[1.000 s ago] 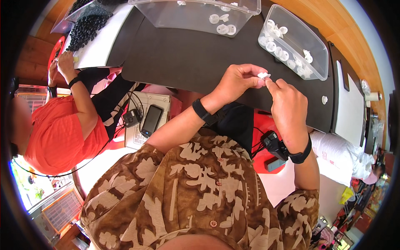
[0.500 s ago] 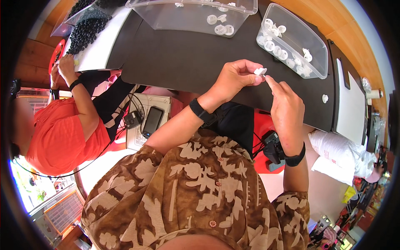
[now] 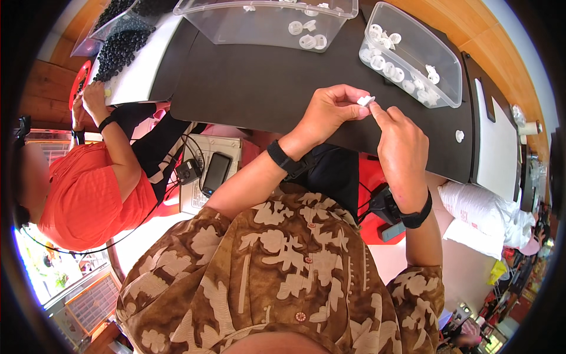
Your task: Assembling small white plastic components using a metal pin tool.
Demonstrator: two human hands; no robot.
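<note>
A small white plastic cap (image 3: 366, 101) is being pinched in the left hand (image 3: 330, 115), up above the near edge of the dark worktop (image 3: 253, 82). The left grip is being kept narrow, thumb and fingertips closed about the piece, while the right hand (image 3: 404, 144) is being brought to bear from the right, index fingertip at the cap's near side. Whether it is being pressed or merely touched cannot be told, nor whether anything is being held in the right grip, as the fingertips are being hidden by the hand itself.

A two-handed stage of fine handling seems to be in hand: the cap is apparently being steadied from the left and worked from the right. For the next move, a firm left pinch and a light, exact right fingertip are being called for, the piece being small enough to be slipped out of line.

Beyond, white pieces are being held in two clear plastic boxes, one at far left (image 3: 242, 26), the other at far right (image 3: 451, 76). One loose white piece (image 3: 459, 136) is being left on the worktop, right of the right hand, well apart from it.
</note>
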